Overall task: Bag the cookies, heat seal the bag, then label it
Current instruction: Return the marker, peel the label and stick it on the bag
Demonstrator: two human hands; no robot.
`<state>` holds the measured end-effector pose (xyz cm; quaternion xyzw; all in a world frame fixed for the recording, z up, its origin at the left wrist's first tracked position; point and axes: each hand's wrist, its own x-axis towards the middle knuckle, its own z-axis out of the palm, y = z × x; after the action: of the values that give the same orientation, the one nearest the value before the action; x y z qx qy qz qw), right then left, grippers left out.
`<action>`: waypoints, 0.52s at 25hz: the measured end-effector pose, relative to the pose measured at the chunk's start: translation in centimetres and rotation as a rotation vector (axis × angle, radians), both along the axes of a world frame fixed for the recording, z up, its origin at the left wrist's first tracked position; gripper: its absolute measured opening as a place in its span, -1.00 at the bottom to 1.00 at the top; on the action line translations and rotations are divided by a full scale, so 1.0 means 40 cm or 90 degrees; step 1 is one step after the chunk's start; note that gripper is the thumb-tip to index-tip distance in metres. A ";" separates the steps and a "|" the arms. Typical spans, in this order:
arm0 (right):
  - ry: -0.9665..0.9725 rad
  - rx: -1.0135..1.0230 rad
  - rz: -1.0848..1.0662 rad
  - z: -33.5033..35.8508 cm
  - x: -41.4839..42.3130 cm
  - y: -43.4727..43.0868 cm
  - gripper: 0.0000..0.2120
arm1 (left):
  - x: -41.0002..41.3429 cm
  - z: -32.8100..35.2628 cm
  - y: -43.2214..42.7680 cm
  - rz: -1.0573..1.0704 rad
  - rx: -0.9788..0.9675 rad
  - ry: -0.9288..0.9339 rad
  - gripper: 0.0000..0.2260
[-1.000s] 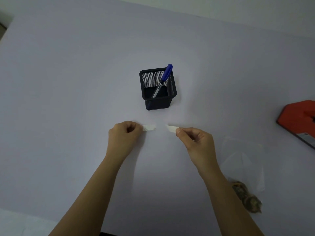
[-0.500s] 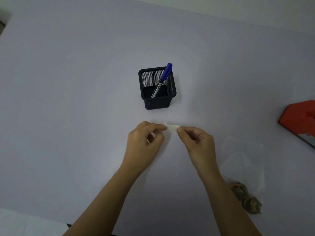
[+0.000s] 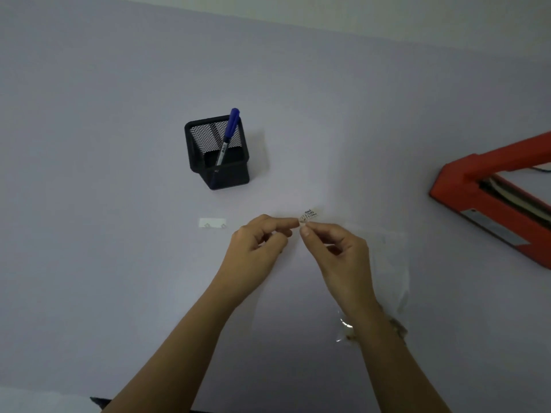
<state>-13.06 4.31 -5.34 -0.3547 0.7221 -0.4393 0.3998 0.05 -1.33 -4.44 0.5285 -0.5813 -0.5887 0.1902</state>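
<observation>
A small white label (image 3: 310, 214) with dark handwriting is pinched between the fingertips of my left hand (image 3: 258, 240) and my right hand (image 3: 337, 251), just above the table. A white backing strip (image 3: 212, 224) lies flat on the table to the left of my left hand. The clear bag (image 3: 389, 263) lies under and to the right of my right forearm. The cookies (image 3: 398, 326) inside it are mostly hidden by that arm.
A black mesh pen holder (image 3: 219, 162) with a blue marker (image 3: 229, 131) stands beyond my hands. The red heat sealer (image 3: 483, 186) sits at the right edge. The table (image 3: 104, 144) is pale lilac, with its near edge at the bottom left.
My left hand dropped the backing strip on the table and came over to the label held by my right hand. The camera view shifted to the right, showing more of the sealer.
</observation>
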 end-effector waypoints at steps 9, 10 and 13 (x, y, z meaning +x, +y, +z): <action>-0.030 -0.050 -0.022 0.014 -0.161 0.114 -0.67 | -0.152 0.007 0.064 -0.001 0.021 -0.036 -0.90; -0.007 -0.052 -0.051 0.011 -0.189 0.129 -0.74 | -0.170 0.006 0.072 0.006 0.040 -0.038 -0.88; 0.135 -0.004 -0.021 -0.017 -0.272 0.176 -0.72 | -0.222 -0.002 0.096 0.046 0.087 -0.053 -0.84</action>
<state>-23.92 11.33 -6.00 -0.3884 0.7649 -0.4080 0.3124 -8.81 2.53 -4.53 0.5848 -0.5280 -0.5972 0.1501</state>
